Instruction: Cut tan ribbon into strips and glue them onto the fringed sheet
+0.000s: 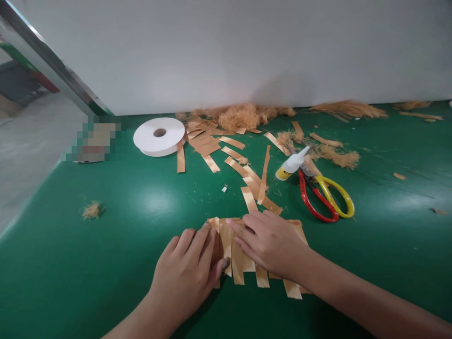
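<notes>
A mat of interlaced tan strips (243, 263) lies on the green table (106, 235) near the front edge. My left hand (189, 270) lies flat on the mat's left side, fingers stretched out, thumb against a strip. My right hand (270, 242) rests on the mat's middle and right part, fingers extended leftward and pressing on the strips. Neither hand grips anything. Much of the mat is hidden under both hands.
Loose tan strips (229, 155) lie scattered beyond the mat. A white tape roll (159, 135) sits at the back left. A glue bottle (291, 164) and red-and-yellow scissors (325, 195) lie to the right. Fibre shavings (243, 115) pile along the white wall.
</notes>
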The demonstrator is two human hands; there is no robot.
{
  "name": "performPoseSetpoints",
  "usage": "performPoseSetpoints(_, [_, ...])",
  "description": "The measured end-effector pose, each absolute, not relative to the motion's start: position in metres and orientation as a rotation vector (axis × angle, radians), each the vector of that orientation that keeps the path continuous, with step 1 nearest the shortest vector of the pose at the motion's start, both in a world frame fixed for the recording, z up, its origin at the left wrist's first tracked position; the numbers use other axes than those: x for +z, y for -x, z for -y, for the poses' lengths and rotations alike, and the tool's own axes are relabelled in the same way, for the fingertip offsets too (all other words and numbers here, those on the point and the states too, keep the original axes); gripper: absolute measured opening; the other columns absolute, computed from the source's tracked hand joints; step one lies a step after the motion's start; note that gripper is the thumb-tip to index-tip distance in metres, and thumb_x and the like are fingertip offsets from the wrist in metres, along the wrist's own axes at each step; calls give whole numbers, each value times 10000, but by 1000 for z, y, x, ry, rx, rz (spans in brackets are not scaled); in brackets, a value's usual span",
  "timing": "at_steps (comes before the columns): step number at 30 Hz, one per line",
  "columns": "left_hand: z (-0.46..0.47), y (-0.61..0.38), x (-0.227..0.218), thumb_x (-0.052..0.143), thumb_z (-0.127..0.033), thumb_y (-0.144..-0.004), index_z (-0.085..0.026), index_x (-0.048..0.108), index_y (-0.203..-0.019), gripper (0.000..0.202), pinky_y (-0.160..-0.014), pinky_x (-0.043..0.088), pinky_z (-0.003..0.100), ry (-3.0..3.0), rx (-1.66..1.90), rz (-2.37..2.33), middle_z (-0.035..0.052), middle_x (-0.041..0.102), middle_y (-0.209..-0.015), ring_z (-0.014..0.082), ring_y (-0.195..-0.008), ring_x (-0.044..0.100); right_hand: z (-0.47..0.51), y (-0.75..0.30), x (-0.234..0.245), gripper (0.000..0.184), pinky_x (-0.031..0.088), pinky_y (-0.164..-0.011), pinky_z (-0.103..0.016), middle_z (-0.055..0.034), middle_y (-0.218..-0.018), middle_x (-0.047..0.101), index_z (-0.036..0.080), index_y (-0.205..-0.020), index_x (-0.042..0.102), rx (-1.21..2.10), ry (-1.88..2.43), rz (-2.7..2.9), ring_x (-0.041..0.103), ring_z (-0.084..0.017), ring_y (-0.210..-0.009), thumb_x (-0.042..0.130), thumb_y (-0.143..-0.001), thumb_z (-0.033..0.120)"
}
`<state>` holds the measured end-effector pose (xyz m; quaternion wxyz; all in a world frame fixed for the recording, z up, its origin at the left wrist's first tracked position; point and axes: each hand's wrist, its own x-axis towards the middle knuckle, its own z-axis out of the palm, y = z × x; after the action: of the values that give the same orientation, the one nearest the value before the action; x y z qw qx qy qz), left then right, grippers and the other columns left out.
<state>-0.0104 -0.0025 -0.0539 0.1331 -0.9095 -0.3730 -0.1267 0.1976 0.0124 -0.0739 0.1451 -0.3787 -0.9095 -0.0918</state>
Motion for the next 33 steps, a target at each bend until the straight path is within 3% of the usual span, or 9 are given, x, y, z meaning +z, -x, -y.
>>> performPoseSetpoints(33, [3, 11, -53, 465, -330, -877, -85, 602, -1120, 372, -639, 445, 347, 2639, -331, 1162, 132, 618, -1057, 244, -849, 536, -13, -196, -70, 321, 266, -551, -290, -48, -688, 552, 132, -1124, 621, -230, 1090, 2604, 467, -146, -642, 398, -923, 243])
